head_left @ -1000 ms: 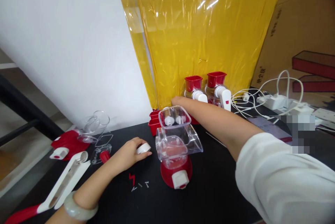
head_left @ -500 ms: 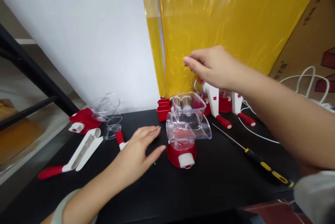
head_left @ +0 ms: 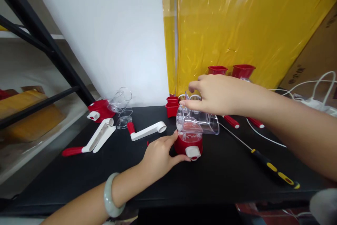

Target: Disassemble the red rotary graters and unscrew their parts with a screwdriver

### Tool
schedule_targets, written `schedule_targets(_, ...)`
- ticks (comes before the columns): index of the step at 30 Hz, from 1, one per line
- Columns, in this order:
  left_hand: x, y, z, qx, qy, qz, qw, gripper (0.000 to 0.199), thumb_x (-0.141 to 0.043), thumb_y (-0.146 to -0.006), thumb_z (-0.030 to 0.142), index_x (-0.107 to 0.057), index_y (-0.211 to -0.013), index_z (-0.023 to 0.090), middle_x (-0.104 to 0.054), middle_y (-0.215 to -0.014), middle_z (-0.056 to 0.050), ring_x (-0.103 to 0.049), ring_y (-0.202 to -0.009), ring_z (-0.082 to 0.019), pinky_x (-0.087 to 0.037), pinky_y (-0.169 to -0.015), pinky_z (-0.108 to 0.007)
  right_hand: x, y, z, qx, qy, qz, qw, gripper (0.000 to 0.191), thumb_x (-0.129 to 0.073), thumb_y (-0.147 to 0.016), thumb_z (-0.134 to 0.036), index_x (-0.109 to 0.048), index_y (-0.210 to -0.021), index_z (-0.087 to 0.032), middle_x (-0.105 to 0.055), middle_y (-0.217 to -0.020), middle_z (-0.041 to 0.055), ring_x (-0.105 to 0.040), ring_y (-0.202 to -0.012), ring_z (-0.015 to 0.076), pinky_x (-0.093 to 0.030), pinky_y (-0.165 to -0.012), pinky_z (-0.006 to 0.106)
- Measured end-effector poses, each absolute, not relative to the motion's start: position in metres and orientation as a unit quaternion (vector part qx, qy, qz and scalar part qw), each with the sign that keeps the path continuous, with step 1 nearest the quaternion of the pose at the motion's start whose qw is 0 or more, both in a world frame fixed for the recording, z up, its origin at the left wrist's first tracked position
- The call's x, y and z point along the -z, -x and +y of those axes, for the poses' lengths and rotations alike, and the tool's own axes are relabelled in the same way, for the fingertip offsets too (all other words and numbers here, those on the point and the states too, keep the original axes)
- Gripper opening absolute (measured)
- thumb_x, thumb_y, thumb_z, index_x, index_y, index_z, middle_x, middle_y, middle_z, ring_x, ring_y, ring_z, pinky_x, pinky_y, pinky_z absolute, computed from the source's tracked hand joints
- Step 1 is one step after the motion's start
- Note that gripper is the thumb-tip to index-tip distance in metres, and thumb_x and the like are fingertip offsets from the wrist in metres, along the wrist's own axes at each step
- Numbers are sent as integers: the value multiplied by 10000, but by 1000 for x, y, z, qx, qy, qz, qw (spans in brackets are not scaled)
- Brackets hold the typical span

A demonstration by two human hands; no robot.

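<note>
A hand-cranked drum grater with a clear plastic body [head_left: 196, 119] and a red base [head_left: 187, 144] stands upright on the black table. My left hand [head_left: 162, 151] grips the base from the left, its thumb beside the white knob [head_left: 193, 152]. Over the top, my right hand [head_left: 213, 93] has its thumb and fingers around the clear hopper, which it largely hides. A white crank handle with a red grip [head_left: 147, 132] lies to the left of my left hand.
At the left sit another red base [head_left: 101, 111], clear parts [head_left: 121, 104] and a second white-and-red handle [head_left: 89, 144]. Small red containers [head_left: 172, 107] stand behind. Rightward lie a long screwdriver [head_left: 271, 167] and white cables [head_left: 321, 95]; red hoppers [head_left: 243, 71] rise behind my right arm.
My left hand has moved right onto the red base and closed around it. My right hand has come down from above onto the clear hopper. The view has shifted slightly.
</note>
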State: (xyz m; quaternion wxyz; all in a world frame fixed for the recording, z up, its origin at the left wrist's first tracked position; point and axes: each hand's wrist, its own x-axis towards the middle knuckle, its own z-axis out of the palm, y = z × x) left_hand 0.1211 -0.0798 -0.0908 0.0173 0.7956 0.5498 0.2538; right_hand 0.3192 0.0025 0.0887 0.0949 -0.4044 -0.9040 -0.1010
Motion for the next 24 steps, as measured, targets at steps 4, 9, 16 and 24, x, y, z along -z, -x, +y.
schedule_targets(4,90,-120,-76,-267,-804,530,26,780,-651,-670,691,-609,-1216,135,-698,-1138,-138,-688,-991,-286,-567,-848,-391,-86,-318,11,104,382,-913,94,597,-435,-808,-678,-706,-986,-177,-690,-821,102,-645,-755,273,-416,-622,343)
schedule_targets(9,90,-122,-77,-266,-808,525,-10,869,-633,-611,767,-627,-1192,122,-682,-1165,-155,-683,-1000,-309,-571,-849,-416,-84,-323,21,96,333,-933,101,549,-493,-792,-628,-717,-1033,-189,-672,-808,91,-632,-733,256,-429,-620,341)
schedule_targets(16,92,-127,-81,-278,-800,529,-58,758,-613,-702,688,-604,-1217,131,-695,-1131,-160,-697,-966,-289,-583,-816,-398,-100,-327,32,20,219,-974,60,573,-622,-752,-540,-619,-1271,-296,-619,-1005,71,-632,-770,205,-504,-664,335)
schedule_targets(24,77,-124,-83,-237,-777,578,78,1053,-689,-606,710,-343,-1423,142,-549,-1345,-202,-563,-1198,-364,-508,-952,-505,-131,-367,45,-51,165,-982,74,536,-667,-768,-390,-570,-1295,-374,-577,-1273,8,-625,-1026,221,-534,-792,338)
